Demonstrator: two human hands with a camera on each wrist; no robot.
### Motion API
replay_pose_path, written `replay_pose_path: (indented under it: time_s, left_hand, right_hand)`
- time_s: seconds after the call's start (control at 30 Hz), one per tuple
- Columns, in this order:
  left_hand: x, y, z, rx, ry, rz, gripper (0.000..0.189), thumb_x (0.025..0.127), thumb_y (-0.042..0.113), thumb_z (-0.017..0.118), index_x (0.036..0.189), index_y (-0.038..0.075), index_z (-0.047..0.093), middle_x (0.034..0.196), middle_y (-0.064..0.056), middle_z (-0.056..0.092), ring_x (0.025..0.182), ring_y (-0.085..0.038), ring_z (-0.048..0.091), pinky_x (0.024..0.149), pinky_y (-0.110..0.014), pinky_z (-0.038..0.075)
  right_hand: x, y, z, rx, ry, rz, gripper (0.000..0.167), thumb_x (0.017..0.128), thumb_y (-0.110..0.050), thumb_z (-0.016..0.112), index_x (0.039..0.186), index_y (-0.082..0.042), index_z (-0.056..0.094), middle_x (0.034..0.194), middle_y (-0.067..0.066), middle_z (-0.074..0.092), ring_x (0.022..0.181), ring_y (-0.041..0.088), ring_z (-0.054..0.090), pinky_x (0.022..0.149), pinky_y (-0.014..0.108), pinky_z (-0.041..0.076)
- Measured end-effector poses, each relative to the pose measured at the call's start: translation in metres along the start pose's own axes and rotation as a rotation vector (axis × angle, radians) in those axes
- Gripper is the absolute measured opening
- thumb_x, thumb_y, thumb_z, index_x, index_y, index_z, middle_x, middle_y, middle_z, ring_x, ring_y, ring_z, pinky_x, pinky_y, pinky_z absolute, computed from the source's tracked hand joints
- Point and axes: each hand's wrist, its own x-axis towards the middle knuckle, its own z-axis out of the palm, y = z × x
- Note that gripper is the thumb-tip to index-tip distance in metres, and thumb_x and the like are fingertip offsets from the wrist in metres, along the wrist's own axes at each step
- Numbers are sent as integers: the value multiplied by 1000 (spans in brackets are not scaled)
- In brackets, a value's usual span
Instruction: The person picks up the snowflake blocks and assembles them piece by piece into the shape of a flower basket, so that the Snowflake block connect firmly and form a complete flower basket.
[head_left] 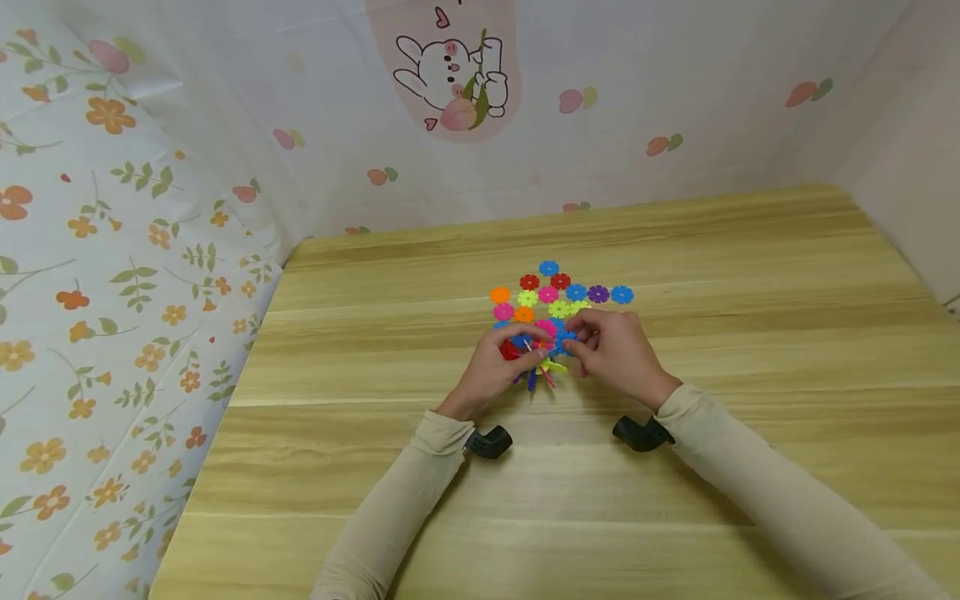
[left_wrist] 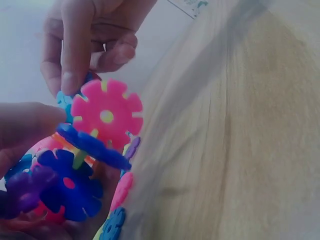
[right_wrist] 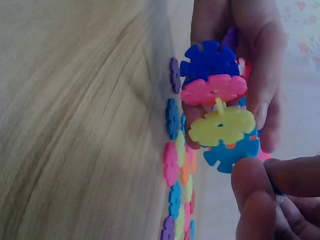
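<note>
My left hand grips a cluster of interlocked plastic flower discs, its thumb and fingers around one side. The notched discs are slotted at angles to each other: a pink disc, a yellow disc, dark blue and purple ones. At the cluster's near end in the right wrist view is a light blue disc. My right hand pinches a blue disc between thumb and forefinger, right at the edge of the cluster; most of that disc is hidden by the fingertips.
Several loose flower discs lie flat on the wooden table just beyond the hands, among them an orange disc, a purple disc and a blue disc. A patterned curtain hangs behind the table.
</note>
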Motion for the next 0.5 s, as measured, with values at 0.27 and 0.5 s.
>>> replay_pose_path:
  time_s: [0.27,0.5]
  left_hand:
    - [1,2,8,-3,60,8,18,91,9,71,109,8,72,112,-7,67,95,-16,55,72,-23,47]
    - [1,0,13,49,102,1,18,90,4,71,107,8,73,114,-7,68,112,-20,58,103,-37,43]
  right_hand:
    - [1,1,3,18,6,2,6,85,5,72,89,5,68,71,11,66,46,10,58,47,23,51]
    - [-1,6,12,75,30,32,9,84,8,72,82,3,65,68,14,66,45,12,58,46,24,52]
